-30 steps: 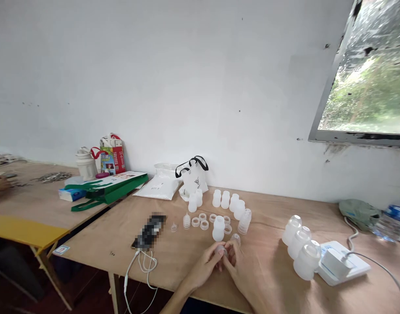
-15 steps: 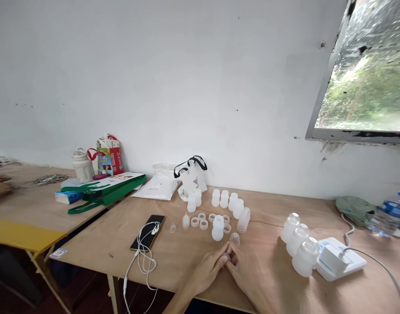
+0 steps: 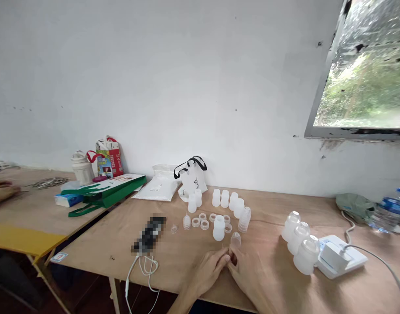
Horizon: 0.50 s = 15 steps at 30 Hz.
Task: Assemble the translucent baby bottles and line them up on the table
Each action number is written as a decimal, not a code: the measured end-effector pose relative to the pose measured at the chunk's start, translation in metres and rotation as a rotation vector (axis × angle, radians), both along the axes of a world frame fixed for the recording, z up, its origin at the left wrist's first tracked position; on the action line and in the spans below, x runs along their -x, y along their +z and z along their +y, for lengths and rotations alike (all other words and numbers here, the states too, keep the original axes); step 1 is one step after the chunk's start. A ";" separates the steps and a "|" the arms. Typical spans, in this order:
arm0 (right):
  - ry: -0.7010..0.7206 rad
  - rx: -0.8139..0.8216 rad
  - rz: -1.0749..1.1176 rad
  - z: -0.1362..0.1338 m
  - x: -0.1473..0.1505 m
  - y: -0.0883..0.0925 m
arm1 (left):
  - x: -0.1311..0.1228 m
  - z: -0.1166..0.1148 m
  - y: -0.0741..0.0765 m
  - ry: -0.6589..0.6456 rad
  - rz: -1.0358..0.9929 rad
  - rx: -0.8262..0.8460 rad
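Observation:
My left hand (image 3: 208, 271) and my right hand (image 3: 244, 271) meet fingertip to fingertip low over the table's front edge. Both have their fingers closed in a pinch; whatever is between them is mostly hidden. Just beyond the right fingertips is a clear domed cap (image 3: 235, 239); whether they touch it I cannot tell. Behind it stands a frosted white baby bottle (image 3: 218, 229) without a cap. Several translucent screw rings (image 3: 204, 225) lie around it. A bottle nipple in its ring (image 3: 186, 221) stands to the left, near a loose clear nipple (image 3: 174, 228).
Several open bottles (image 3: 224, 199) line the back, beside a capped stack (image 3: 244, 219). Three capped bottles (image 3: 306, 255) stand right, by a white power strip (image 3: 345, 255). A blurred phone (image 3: 149, 234) with earphones lies left. Another person's hand (image 3: 3, 192) rests on the far-left table.
My hands have barely shifted, and the small greyish piece seen between the fingers before is now hidden. The view has moved slightly. At the far left, the other person's hand has shifted.

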State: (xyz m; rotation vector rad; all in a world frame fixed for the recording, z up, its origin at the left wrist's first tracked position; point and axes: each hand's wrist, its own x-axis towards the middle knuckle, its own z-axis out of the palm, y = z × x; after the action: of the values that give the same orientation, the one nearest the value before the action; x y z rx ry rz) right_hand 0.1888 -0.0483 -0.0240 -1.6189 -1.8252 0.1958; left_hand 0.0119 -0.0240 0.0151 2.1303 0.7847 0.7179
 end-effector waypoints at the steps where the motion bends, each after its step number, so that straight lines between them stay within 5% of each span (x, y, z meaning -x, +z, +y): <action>1: -0.007 0.001 -0.015 -0.001 0.002 0.001 | 0.000 0.001 -0.002 0.019 0.032 -0.005; 7: 0.001 0.041 -0.027 -0.001 0.005 0.006 | 0.001 0.004 -0.014 0.115 0.126 0.003; 15: -0.033 -0.032 -0.089 -0.001 0.004 0.012 | 0.000 0.005 -0.024 0.187 -0.032 0.088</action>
State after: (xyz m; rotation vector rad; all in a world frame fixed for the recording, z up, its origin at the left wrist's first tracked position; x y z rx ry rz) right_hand 0.1848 -0.0490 -0.0124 -1.6578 -1.8573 0.0801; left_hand 0.0118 -0.0185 -0.0086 1.9802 0.9891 0.7977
